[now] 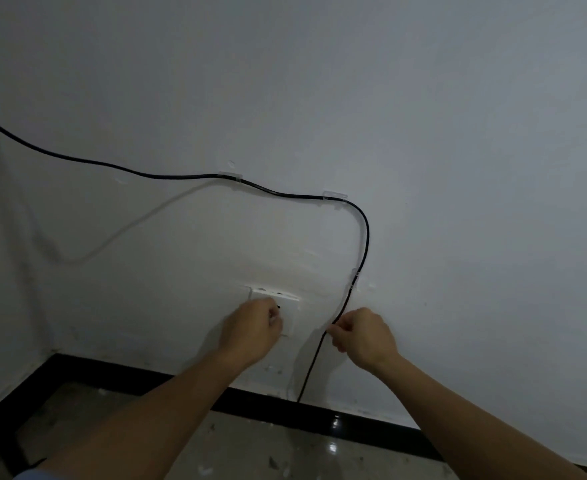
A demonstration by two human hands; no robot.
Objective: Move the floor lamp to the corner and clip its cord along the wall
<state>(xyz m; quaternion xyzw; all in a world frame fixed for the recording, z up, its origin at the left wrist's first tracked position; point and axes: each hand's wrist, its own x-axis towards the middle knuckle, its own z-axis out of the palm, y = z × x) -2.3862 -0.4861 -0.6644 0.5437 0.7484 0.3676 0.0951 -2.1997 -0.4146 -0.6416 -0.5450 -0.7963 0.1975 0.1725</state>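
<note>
Lower centre of frame: our right hand (pixel 366 336) pinched the cord (pixel 363 223), clipped across the wall (pixel 458 133) above; our left hand (pixel 255 325) was clenched at the socket (pixel 290 301), contents indiscernible. Light and limp, the cord seemed best pinched near a clip (pixel 353 279).

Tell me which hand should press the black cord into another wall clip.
Right. The right hand already pinches the thin black lamp cord just below the lowest clear plastic wall clip, while the left hand is at the white wall socket.
</note>
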